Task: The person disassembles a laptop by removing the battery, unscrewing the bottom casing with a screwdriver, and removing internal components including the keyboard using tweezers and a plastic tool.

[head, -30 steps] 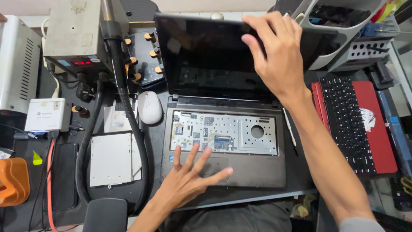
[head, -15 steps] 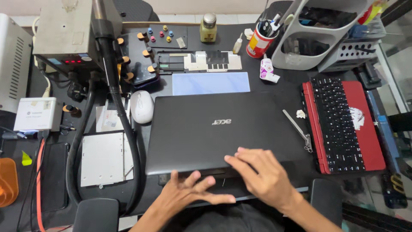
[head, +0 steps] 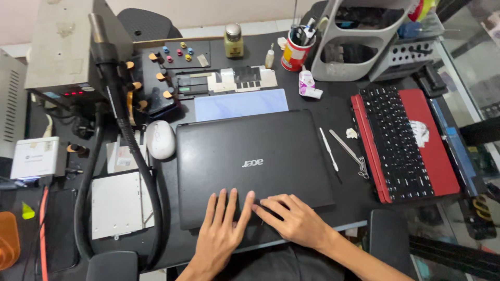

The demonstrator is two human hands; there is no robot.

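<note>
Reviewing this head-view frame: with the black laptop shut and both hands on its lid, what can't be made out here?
- Laptop keyboard area and screen: hidden by the closed lid.
- Lid's front edge: covered by the left hand and right hand.
- Contents of the grey organizer: cut off by the top edge and in shadow.
- Readout on the grey station: too small to read.
- Orange object: cut off by the left edge.

A black workbench (head: 317, 106) carries a closed black laptop (head: 252, 161), a white mouse (head: 160, 139), a red-framed keyboard (head: 403, 140), tweezers (head: 348, 151), a pale blue mat (head: 240, 103) and a red tool cup (head: 295, 53).
</note>
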